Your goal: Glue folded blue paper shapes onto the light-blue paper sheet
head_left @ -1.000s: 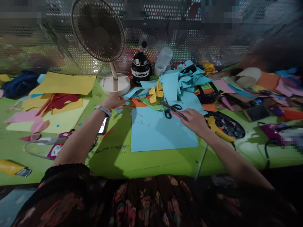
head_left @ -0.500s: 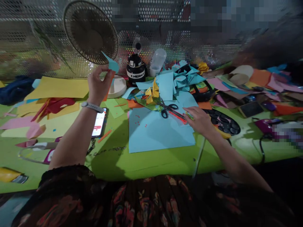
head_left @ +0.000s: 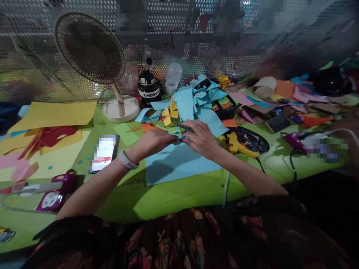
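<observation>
Head view: green table [head_left: 174, 198] littered with paper scraps [head_left: 202, 94]; perforated wall [head_left: 174, 13] behind.

Green table [head_left: 174, 198] bears blue sheet [head_left: 174, 166], phone [head_left: 104, 152], fan [head_left: 89, 48].

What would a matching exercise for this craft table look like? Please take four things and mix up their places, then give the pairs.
Things
1. beige round desk fan
2. black smartphone with lit screen
3. large light-blue paper sheet
4. yellow plastic glue gun

Places
A. under the left hand and the right hand
B. right of the right hand, at the dark round tray
C. back left, by the perforated metal wall
D. flat on the green table, left of the left wrist

Pairs: 1-C, 2-D, 3-A, 4-B
</observation>
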The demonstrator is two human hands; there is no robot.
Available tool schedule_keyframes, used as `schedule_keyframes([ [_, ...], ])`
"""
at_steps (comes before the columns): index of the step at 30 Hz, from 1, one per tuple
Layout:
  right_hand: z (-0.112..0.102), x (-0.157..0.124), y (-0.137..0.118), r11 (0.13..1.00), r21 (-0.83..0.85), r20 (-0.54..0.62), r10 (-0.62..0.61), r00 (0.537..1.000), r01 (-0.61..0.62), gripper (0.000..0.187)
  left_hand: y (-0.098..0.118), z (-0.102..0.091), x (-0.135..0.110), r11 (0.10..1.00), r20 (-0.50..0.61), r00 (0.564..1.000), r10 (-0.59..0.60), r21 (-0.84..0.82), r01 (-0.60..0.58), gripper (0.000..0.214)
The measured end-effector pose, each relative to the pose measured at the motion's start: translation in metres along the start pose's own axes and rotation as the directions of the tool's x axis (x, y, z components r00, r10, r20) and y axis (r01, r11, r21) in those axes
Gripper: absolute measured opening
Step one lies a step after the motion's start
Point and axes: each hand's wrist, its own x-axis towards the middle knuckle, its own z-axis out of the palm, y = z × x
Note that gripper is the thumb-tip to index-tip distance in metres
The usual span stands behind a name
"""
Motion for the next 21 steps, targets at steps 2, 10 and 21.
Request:
schedule_keyframes([
  [2, 0.002, 0.005, 0.006, 0.997, 0.075, 0.014, 0.005, 1.0, -0.006, 0.012, -0.014, -0.01, -0.004, 0.998, 0.041, 0.998, -0.056, 0.02, 0.055, 0.029],
  [10, -0.002, 0.001, 0.038, 0.955, 0.253, -0.087, 0.182, 0.979, -0.155, 0.012, -0.123, -0.048, -0.05, 0.78, -0.107, 0.826, -0.554, 0.281, 0.56, 0.03],
  [21, -0.021, -0.01, 0.037, 0.691, 0.657, 0.212, 0.216, 0.953, -0.302, 0.012, -0.033, -0.028, -0.016, 0.695, 0.26, 0.874, -0.411, -0.531, 0.485, 0.057],
])
